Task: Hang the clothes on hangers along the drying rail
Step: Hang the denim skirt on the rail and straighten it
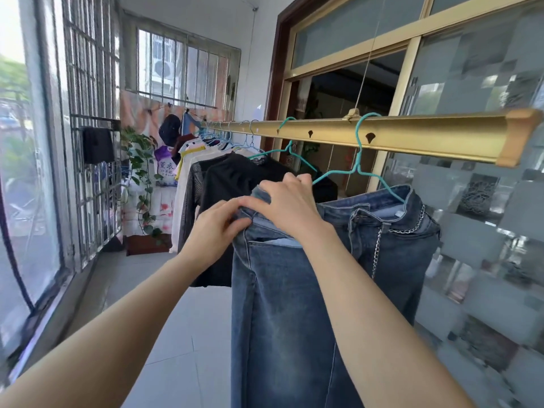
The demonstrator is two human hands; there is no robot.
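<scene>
1. The left hand (pixel 219 223) is pinching the near corner of the waistband of the jeans (pixel 288 290) between thumb and fingers.
2. The right hand (pixel 287 201) is touching the left hand from just above. Its fingers are curling over the same waistband edge and gripping it.
3. The hanger (pixel 357 164) is rising up and to the right of the right hand. Its hook is sitting over the rail (pixel 426 136), and its far arm is running inside the far side of the waistband.
4. The jeans are hanging below both hands. Judged status: the far side is being carried by the hanger, while the near side is being fitted and is not yet released.
5. Beyond the left hand, a black top (pixel 229 178) and pale shirts (pixel 188 160) are hanging from the same rail, so most of the load appears done.
6. Limits:
   - The right hand is covering the hanger's near tip, so contact with the wire cannot be told.
   - The bottom edge is cutting off the jean legs.
   - The far garments are crowding too closely to count.
   - Any remaining laundry is lying out of view.
</scene>
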